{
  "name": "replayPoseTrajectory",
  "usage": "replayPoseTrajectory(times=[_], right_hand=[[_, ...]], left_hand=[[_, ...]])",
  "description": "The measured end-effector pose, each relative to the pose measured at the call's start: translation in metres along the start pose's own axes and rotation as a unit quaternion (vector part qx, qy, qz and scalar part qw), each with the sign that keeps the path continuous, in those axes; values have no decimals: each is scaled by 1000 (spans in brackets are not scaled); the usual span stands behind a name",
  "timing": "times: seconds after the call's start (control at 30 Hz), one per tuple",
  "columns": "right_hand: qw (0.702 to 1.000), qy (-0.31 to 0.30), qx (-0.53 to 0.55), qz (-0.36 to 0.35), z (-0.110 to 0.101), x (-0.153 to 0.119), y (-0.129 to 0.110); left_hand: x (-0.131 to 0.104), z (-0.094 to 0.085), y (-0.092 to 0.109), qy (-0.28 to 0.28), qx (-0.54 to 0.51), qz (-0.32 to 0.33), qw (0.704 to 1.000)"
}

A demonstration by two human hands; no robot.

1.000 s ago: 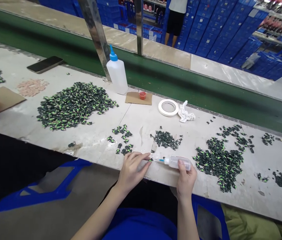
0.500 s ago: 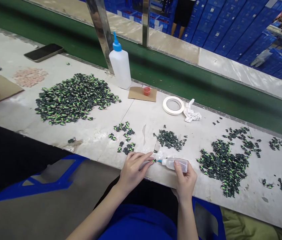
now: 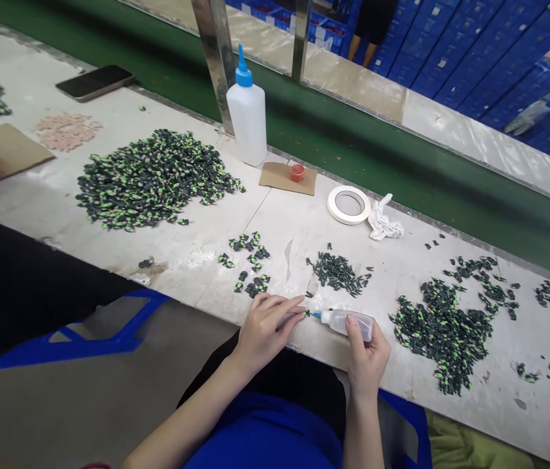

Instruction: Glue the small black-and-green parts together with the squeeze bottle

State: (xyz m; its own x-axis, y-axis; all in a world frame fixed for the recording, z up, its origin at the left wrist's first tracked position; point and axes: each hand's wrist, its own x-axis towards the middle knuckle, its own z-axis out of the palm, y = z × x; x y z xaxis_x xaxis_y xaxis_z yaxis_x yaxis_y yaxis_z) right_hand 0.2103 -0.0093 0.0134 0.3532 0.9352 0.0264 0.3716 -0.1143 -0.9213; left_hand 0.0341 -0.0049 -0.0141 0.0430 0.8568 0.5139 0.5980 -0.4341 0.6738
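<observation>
Between the fingertips of my left hand (image 3: 267, 329) is a small dark part (image 3: 306, 313) with a bright green mark. My right hand (image 3: 367, 352) is wrapped round a small clear squeeze bottle (image 3: 347, 322), held nearly level, its blue tip pointing left at the part. Whether the tip touches it I cannot tell. Just beyond my hands lies a little pile of dark green slivers (image 3: 338, 270). Several black-and-green pieces (image 3: 255, 283) are scattered to its left. On the right spreads a heap of similar dark and green parts (image 3: 445, 339).
A large pile of black-and-green pieces (image 3: 157, 179) lies left. Along the back stand a big white bottle (image 3: 248, 120), a red cap (image 3: 297, 172) on cardboard (image 3: 275, 176), a tape roll (image 3: 333, 205) and crumpled tissue (image 3: 385, 221). A phone (image 3: 94, 83) and pink bits (image 3: 67, 131) are far left.
The view has shifted slightly, so the things on the table appear a little further right. Both hands keep the same hold, the bottle tip still at the small part.
</observation>
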Motion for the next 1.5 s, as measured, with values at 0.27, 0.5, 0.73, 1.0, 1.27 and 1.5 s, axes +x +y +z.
replayPoseTrajectory(times=[0.27, 0.5, 0.73, 1.0, 1.27, 1.5], right_hand=[[1000, 25, 8, 15, 0, 1, 1], [1000, 11, 4, 2, 0, 2, -1], [1000, 4, -2, -4, -1, 2, -4], [991, 91, 98, 6, 0, 2, 10], [970, 146, 193, 7, -15, 13, 11], [988, 117, 83, 50, -11, 32, 11]], left_hand=[[0, 1, 1, 4, -10, -18, 1000], [1, -1, 1, -8, -2, -18, 1000], [1, 0, 1, -4, -5, -11, 1000], [1, -1, 0, 0, -5, -2, 1000], [0, -3, 0, -15, -5, 7, 1000], [-3, -1, -2, -10, -17, 3, 1000]])
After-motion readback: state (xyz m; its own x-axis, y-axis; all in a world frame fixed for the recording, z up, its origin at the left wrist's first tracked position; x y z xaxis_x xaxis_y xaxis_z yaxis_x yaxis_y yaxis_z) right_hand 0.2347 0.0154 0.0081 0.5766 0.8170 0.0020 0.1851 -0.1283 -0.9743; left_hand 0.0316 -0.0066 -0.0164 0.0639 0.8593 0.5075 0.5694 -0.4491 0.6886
